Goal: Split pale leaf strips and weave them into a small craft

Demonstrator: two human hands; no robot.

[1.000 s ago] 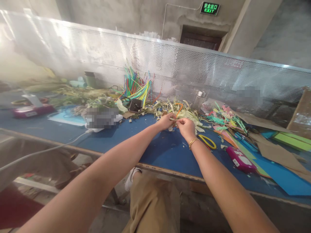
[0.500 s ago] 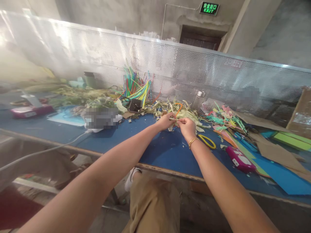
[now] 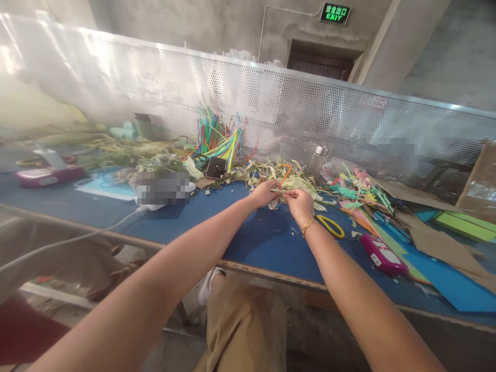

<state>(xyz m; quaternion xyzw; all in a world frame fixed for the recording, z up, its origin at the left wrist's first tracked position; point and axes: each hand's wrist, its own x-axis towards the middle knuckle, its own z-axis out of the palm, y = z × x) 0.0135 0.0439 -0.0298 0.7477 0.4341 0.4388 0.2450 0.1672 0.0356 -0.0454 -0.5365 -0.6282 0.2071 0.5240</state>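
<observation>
A thin pale green strip (image 3: pixel 277 190) runs between my two hands, above the blue table (image 3: pixel 256 243). My left hand (image 3: pixel 265 194) pinches its left part, and the fingertips of my right hand (image 3: pixel 299 203) close on its right end. The hands nearly touch. Just behind them spreads a heap of pale dried leaves (image 3: pixel 306 185), with a bent orange stem (image 3: pixel 287 174) on it. A yellow loop (image 3: pixel 330 226) lies right of my right wrist. Small scraps dot the table near the hands.
Colourful pipe cleaners (image 3: pixel 217 135) and a black box (image 3: pixel 216 168) stand back left. A bottle (image 3: pixel 318 159) stands behind the leaves. To the right are a magenta device (image 3: pixel 383 254), blue paper (image 3: pixel 457 279) and cardboard (image 3: pixel 437 243). A white cable (image 3: pixel 77 238) crosses the left edge.
</observation>
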